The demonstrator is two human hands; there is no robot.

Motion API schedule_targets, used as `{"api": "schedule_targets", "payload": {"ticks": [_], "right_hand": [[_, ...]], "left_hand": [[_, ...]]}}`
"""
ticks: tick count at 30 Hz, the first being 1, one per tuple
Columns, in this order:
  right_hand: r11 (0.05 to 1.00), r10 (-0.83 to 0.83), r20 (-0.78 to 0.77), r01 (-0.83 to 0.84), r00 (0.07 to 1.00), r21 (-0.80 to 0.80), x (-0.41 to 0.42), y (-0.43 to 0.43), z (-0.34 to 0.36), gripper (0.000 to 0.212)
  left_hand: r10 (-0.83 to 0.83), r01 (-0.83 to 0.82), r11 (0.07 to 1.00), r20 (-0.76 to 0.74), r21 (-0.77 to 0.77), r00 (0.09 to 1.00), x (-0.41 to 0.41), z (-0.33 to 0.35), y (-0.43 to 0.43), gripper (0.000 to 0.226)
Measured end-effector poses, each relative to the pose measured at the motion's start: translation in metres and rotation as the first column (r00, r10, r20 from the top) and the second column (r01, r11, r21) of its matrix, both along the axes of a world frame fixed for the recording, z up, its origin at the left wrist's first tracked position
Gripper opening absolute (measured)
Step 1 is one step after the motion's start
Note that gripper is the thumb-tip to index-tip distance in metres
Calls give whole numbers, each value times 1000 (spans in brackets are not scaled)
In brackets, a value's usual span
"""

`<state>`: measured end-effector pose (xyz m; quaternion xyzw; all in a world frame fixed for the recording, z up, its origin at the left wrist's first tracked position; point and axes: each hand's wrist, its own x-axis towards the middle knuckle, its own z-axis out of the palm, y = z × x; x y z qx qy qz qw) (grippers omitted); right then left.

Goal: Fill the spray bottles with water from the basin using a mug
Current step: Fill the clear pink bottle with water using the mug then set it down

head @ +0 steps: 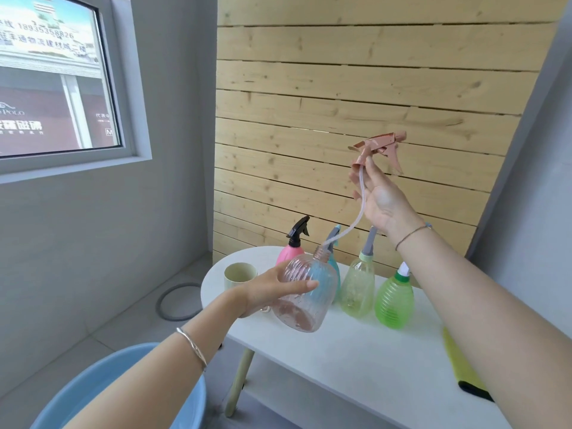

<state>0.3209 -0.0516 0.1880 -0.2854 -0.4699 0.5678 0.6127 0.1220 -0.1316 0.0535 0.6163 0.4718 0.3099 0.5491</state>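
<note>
My left hand (272,289) grips a clear pinkish ribbed spray bottle (306,292), tilted, above the white table (340,351). My right hand (380,196) pinches the bottle's pink trigger head (379,148) and holds it high. Its thin tube (356,218) curves down into the bottle's open neck. A pale green mug (240,274) stands at the table's left end. The blue basin (93,394) sits on the floor at lower left, partly hidden by my left arm.
Behind the held bottle stand a pink bottle with a black head (292,246), a teal one (334,261), a pale yellow-green one (357,283) and a bright green one (394,300). A yellow cloth (461,366) lies at the table's right. A grey hose ring (178,301) lies on the floor.
</note>
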Motion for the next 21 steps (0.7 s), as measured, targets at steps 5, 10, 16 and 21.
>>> {"api": "schedule_targets", "payload": {"ticks": [5, 10, 16, 21], "right_hand": [[992, 104, 122, -95, 987, -77, 7, 16, -9, 15], [969, 217, 391, -147, 894, -200, 14, 20, -70, 15], [927, 365, 713, -163, 599, -338, 20, 11, -158, 23], [869, 492, 752, -188, 438, -459, 26, 8, -203, 31]], "left_hand": [[35, -34, 999, -35, 20, 999, -8, -15, 6, 102], [127, -127, 992, 9, 23, 992, -14, -29, 2, 71], [251, -252, 967, 62, 18, 966, -21, -56, -4, 82], [274, -276, 961, 42, 21, 961, -27, -77, -9, 82]]}}
